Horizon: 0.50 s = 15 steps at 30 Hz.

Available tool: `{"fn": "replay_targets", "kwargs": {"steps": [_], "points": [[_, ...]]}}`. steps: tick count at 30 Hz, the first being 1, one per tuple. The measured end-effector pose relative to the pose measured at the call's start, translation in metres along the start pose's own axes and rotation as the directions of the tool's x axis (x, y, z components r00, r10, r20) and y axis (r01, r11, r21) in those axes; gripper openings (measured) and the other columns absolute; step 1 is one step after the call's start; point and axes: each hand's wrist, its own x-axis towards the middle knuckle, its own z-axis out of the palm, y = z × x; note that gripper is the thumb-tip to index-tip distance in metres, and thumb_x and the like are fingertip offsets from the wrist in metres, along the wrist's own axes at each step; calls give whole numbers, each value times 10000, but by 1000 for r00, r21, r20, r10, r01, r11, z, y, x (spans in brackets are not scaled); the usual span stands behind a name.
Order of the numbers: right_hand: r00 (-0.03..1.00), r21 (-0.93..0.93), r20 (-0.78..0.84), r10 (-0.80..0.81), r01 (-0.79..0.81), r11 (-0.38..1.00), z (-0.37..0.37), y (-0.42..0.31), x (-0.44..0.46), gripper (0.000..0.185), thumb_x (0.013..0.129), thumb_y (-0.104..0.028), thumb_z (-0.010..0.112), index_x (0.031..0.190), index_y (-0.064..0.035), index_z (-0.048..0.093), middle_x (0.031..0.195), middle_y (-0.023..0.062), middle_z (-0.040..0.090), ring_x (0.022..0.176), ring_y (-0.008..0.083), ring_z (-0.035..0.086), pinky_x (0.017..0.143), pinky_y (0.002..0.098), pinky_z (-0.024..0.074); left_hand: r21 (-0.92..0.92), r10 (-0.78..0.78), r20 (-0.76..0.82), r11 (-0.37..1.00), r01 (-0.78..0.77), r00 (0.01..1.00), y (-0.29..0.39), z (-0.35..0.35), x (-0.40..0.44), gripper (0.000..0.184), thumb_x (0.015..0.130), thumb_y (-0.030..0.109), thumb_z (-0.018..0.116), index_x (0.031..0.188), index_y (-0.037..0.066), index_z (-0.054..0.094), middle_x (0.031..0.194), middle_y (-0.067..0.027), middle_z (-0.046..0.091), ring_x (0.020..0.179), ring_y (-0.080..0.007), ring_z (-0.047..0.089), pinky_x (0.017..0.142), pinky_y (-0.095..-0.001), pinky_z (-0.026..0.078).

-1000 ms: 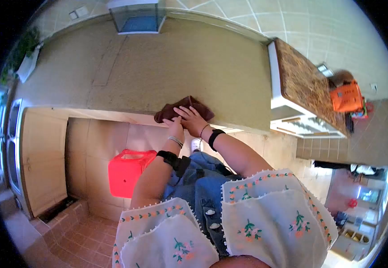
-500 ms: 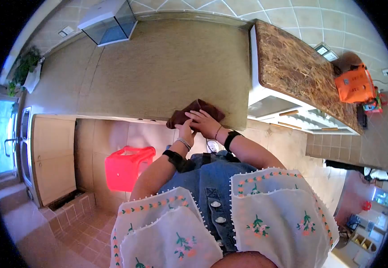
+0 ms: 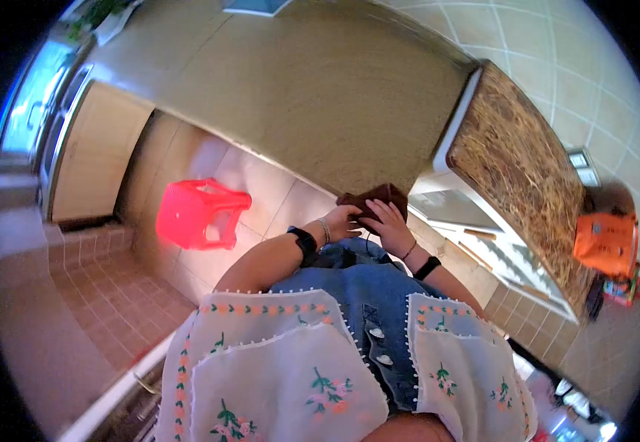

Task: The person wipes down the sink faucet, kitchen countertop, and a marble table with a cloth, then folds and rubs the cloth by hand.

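Observation:
A crumpled dark brown cloth [image 3: 383, 194] is at the front edge of the grey-brown countertop [image 3: 320, 103], close to the corner by the marble-topped cabinet. My right hand [image 3: 392, 227] lies over the cloth, its fingers bent around the near side. Beside it, my left hand [image 3: 340, 223] grips the cloth's left end, thumb and fingers closed. Both hands nearly meet just in front of my denim clothing. Part of the cloth is hidden beneath the fingers.
A red plastic stool [image 3: 198, 215] stands on the tiled floor to the left. On the right is a cabinet with a brown marble top [image 3: 515, 147], an orange bag [image 3: 606, 243] beyond it. A glass tank's base [image 3: 257, 6] shows at the top edge.
My view has turned and tilted down, so the counter now slants and the tank is mostly out of frame. The cloth has drawn closer to the counter corner and looks more bunched.

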Motion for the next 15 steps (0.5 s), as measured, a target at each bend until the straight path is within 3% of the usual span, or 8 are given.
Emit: {"fn": "replay_targets", "kwargs": {"steps": [4, 8, 10, 11, 13, 15], "points": [[999, -85, 31, 9, -7, 996, 4, -3, 4, 327, 793, -112, 468, 1097, -163, 578, 1369, 79, 334, 1272, 268, 297, 1043, 476, 209, 28, 73, -116, 997, -70, 991, -5, 7, -4, 121, 833, 198, 540, 904, 100, 545, 892, -39, 540, 822, -195, 525, 740, -349, 455], [997, -154, 48, -56, 63, 986, 7, -2, 14, 345, 792, -108, 468, 1117, -164, 567, 1383, 87, 302, 1289, 269, 260, 1051, 469, 195, 3, 164, -120, 986, -165, 979, -10, -15, 18, 116, 822, 189, 551, 896, 100, 543, 887, -39, 536, 814, -186, 527, 719, -324, 460], [990, -218, 80, -114, 129, 967, 8, -3, 26, 367, 796, -105, 464, 1149, -167, 544, 1386, 97, 287, 1299, 274, 231, 1057, 465, 183, 374, 404, 134, 825, -424, 905, -13, -45, 46, 163, 793, 123, 567, 949, 86, 537, 846, -41, 526, 780, -228, 545, 707, -351, 484], [988, -220, 88, -126, 143, 965, 10, -4, 34, 367, 796, -105, 464, 1149, -167, 544, 1386, 97, 287, 1299, 274, 231, 1057, 465, 183, 188, 450, 46, 873, -450, 892, -9, -42, 42, 206, 766, 63, 576, 963, 68, 515, 798, -53, 522, 726, -227, 551, 662, -362, 507], [986, -227, 82, -146, 161, 961, 15, -10, 57, 377, 797, -111, 472, 1166, -167, 526, 1375, 103, 298, 1297, 280, 232, 1059, 461, 184, -87, 372, -348, 901, -424, 861, 13, -14, 13, 231, 744, 21, 585, 956, 47, 497, 825, -70, 540, 752, -216, 563, 633, -381, 520], [983, -252, 67, -171, 183, 950, 22, -16, 75, 378, 792, -110, 491, 1166, -160, 518, 1368, 115, 301, 1290, 285, 243, 1053, 455, 201, -15, 456, -370, 868, -496, 810, 22, -13, -10, 227, 765, 62, 587, 975, 49, 503, 875, -68, 547, 768, -207, 565, 658, -358, 507]]}}
